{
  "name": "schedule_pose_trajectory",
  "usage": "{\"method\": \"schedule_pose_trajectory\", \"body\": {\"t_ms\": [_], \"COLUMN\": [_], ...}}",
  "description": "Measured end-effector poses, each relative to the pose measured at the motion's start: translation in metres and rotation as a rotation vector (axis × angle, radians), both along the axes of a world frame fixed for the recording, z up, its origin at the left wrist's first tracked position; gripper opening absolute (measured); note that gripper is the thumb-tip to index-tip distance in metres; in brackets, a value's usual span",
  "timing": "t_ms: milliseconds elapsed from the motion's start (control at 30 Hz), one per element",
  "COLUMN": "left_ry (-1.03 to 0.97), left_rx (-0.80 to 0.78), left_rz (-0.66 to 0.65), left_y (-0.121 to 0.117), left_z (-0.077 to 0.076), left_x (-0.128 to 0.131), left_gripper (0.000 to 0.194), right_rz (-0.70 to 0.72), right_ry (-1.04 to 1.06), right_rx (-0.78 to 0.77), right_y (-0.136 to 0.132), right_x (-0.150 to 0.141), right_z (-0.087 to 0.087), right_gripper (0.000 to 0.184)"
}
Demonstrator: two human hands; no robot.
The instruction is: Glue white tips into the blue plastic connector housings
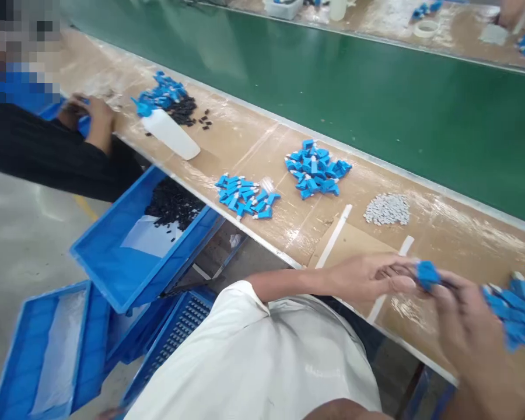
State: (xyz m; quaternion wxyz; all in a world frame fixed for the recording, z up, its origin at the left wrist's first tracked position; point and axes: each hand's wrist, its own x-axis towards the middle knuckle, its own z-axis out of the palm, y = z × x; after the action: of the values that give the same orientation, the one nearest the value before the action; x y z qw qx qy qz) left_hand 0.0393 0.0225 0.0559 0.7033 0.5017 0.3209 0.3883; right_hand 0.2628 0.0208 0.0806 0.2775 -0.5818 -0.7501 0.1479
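Note:
My left hand (371, 277) is closed in a pinch on a small blue plastic part (427, 274) above the brown worktable (266, 140). My right hand (468, 335) meets it from the right, fingers curled round a thin dark tool that touches the same part. A pile of blue parts (514, 312) lies just right of my right hand. Farther off on the table lie a heap of small white pieces (387, 209), a second blue pile (317, 169) and a row of blue parts with white tips (245, 197).
A green conveyor belt (376, 99) runs along the table's far side. A co-worker in a dark sleeve (87, 119) works at the left beside a white bottle (170, 134), blue parts and black pieces (184, 109). Blue bins (114, 262) sit below the table edge.

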Motion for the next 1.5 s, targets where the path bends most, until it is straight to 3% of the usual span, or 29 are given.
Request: {"method": "schedule_pose_trajectory", "body": {"t_ms": [100,233,467,633,867,1133,1233,1333,1433,1500], "left_ry": [-0.114,-0.162,-0.236,-0.134,-0.136,-0.168,-0.247,-0.323,-0.385,-0.444], "left_rx": [-0.108,-0.137,-0.125,-0.125,-0.28,-0.263,-0.413,-0.608,-0.69,-0.68], "left_rz": [0.136,0.201,0.078,0.074,-0.057,-0.042,-0.141,-0.335,-0.397,-0.269], "left_y": [-0.011,-0.012,-0.015,-0.015,-0.012,-0.009,-0.006,-0.005,-0.005,-0.004], "left_z": [-0.008,-0.02,-0.019,-0.024,-0.025,-0.022,-0.026,-0.031,-0.037,-0.041], "left_x": [-0.002,-0.016,-0.024,-0.023,-0.027,-0.029,-0.031,-0.036,-0.048,-0.059], "left_gripper": [0.059,0.052,0.044,0.042,0.046,0.045,0.05,0.053,0.052,0.047], "right_rz": [0.119,0.165,0.08,0.064,0.25,0.237,0.32,0.399,0.318,0.173], "right_ry": [0.113,0.301,0.592,0.659,0.781,0.712,0.745,0.779,0.808,0.783], "right_rx": [0.07,0.029,-0.089,-0.283,-0.531,-0.491,-0.526,-0.581,-0.549,-0.462], "right_y": [-0.021,-0.024,-0.028,-0.027,-0.018,-0.019,-0.018,-0.018,-0.018,-0.016], "right_x": [-0.043,-0.06,-0.052,-0.05,-0.046,-0.051,-0.053,-0.055,-0.052,-0.046], "right_z": [-0.006,-0.004,-0.015,-0.017,-0.016,-0.019,-0.017,-0.015,-0.016,-0.022], "right_gripper": [0.024,0.013,0.027,0.04,0.041,0.038,0.038,0.038,0.043,0.051]}}
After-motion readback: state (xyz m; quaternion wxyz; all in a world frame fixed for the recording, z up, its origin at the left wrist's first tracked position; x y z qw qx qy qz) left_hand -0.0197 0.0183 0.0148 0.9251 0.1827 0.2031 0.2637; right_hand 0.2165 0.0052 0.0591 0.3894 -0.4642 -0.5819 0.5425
